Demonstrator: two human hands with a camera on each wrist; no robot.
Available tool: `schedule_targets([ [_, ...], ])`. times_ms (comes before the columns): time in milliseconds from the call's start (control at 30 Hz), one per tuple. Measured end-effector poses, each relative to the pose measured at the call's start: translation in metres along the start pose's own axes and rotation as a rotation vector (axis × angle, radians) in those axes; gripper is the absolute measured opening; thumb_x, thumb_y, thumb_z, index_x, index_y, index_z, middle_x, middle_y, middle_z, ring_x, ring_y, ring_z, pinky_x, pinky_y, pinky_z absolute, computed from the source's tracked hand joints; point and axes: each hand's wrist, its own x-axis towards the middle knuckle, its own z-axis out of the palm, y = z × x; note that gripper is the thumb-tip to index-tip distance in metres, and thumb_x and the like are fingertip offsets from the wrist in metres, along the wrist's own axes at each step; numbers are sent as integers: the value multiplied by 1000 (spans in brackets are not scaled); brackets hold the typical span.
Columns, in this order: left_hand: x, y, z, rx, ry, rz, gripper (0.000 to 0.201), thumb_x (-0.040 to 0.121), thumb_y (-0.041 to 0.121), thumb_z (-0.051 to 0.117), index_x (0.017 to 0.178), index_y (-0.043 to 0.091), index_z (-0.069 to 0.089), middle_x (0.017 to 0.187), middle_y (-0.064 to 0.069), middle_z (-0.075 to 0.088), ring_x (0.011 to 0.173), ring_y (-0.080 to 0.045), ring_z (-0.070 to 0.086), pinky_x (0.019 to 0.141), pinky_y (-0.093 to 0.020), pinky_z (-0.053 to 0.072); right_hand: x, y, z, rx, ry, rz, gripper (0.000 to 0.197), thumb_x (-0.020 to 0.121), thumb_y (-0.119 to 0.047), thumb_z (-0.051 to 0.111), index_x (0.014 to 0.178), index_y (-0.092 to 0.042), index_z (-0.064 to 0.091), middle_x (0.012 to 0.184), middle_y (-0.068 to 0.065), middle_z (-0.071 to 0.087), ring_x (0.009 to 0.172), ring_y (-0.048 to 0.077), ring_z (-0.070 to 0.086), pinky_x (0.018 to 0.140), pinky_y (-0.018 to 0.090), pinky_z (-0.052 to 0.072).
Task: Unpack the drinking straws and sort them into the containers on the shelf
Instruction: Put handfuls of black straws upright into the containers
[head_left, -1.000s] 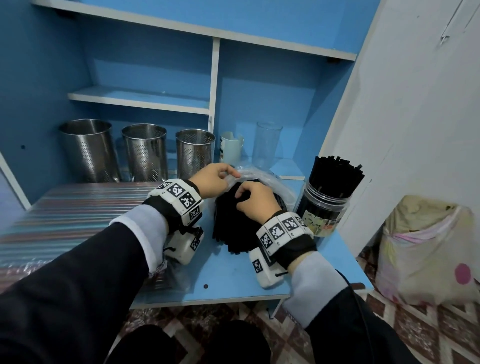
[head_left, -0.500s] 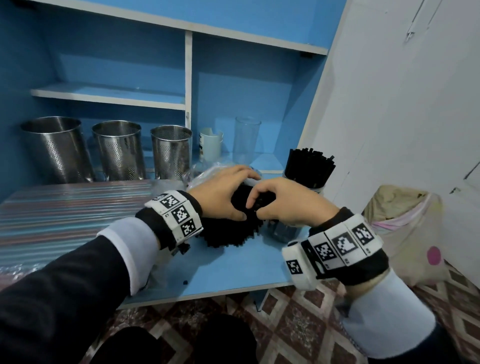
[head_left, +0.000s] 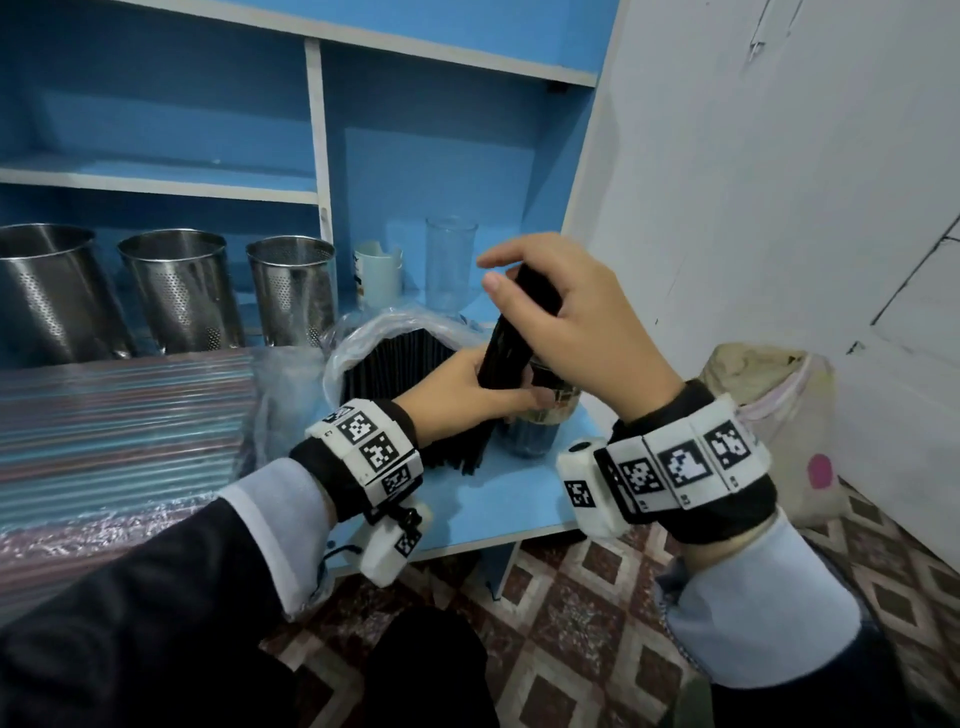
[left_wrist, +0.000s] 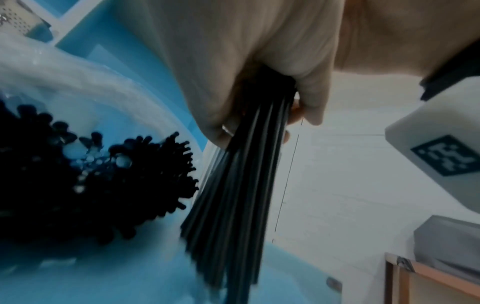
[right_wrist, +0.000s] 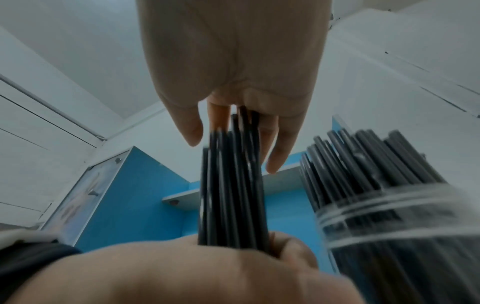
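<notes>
My left hand (head_left: 462, 397) grips a bundle of black straws (head_left: 511, 338) round its middle and holds it nearly upright above the blue shelf (head_left: 498, 499). My right hand (head_left: 571, 322) lies over the bundle's top ends with straight fingers (right_wrist: 275, 152) touching the straws (right_wrist: 233, 185). Below my left hand (left_wrist: 233, 72) the straws (left_wrist: 233, 205) fan out. A clear plastic bag (head_left: 363, 332) holding more black straws (left_wrist: 91, 185) lies just left of the hands. A clear jar (right_wrist: 389, 216) packed with black straws stands right behind them, mostly hidden in the head view.
Three perforated steel holders (head_left: 47, 291) (head_left: 182, 291) (head_left: 293, 288) stand at the back left. A white cup (head_left: 378, 273) and an empty glass (head_left: 451, 265) stand behind the bag. Striped wrapped packs (head_left: 119, 415) cover the shelf's left. A white wall and a floor sack (head_left: 779, 415) are at the right.
Both hands were down on the straws in the bag. Now a bundle is out of it, raised and stood upright by the jar, with my right hand on its top.
</notes>
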Motion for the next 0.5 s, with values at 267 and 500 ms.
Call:
schedule_targets([
  [267,-8,-32,20,9,-19,-77,18,84,13,76,85,-2,66,82,-13,68,81,-18,64,83,-43,55,-18,17,21,-32,-211,113,14,95,-23,60,96,-12,68,91,-4,68,87,6,59,79,14,42],
  [500,-7,-10,14,-1,18,-10,31,92,35,63,85,5,62,65,-2,60,63,-16,58,65,-31,48,-17,11,4,140,-25,200,58,76,-45,79,123,-19,57,110,-7,60,103,6,58,90,18,49],
])
